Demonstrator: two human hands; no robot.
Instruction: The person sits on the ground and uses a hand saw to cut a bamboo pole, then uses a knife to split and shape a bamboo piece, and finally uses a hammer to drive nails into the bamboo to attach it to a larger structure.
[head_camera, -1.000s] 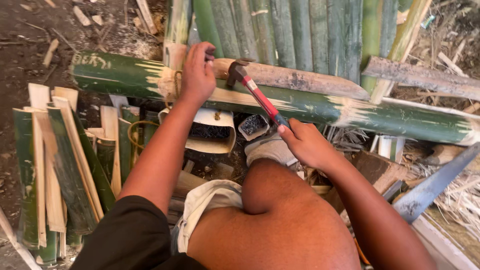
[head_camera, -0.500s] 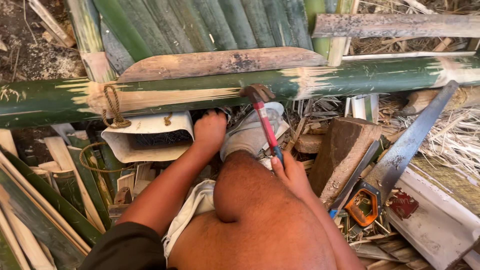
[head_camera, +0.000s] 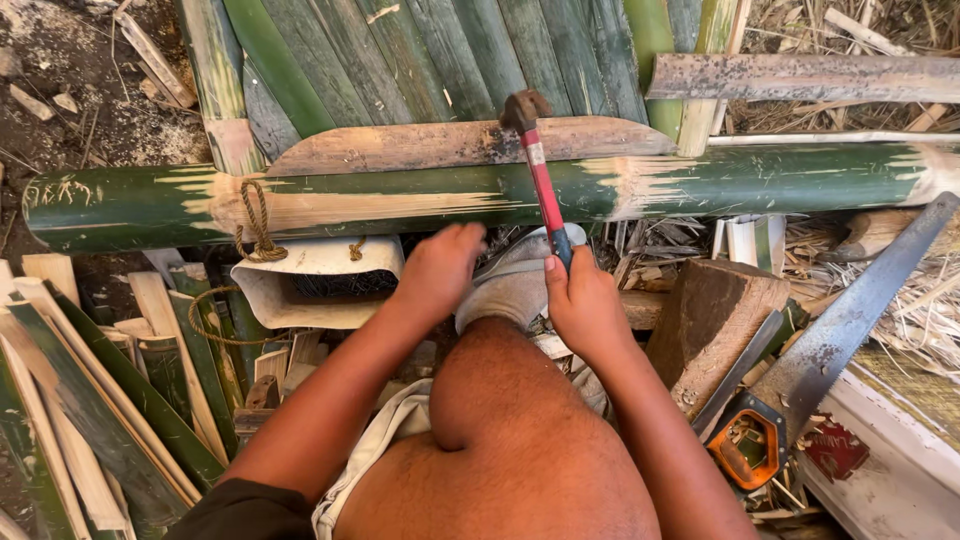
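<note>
Across the view lies a long green bamboo pole (head_camera: 480, 195), with a curved wooden strip (head_camera: 440, 147) resting on top of it. Lower, the right hand (head_camera: 585, 305) is closed around the red-handled hammer (head_camera: 540, 180), whose head sits on the strip. Beside it, the left hand (head_camera: 438, 270) is loosely curled and holds nothing visible, near a grey shoe (head_camera: 510, 290).
</note>
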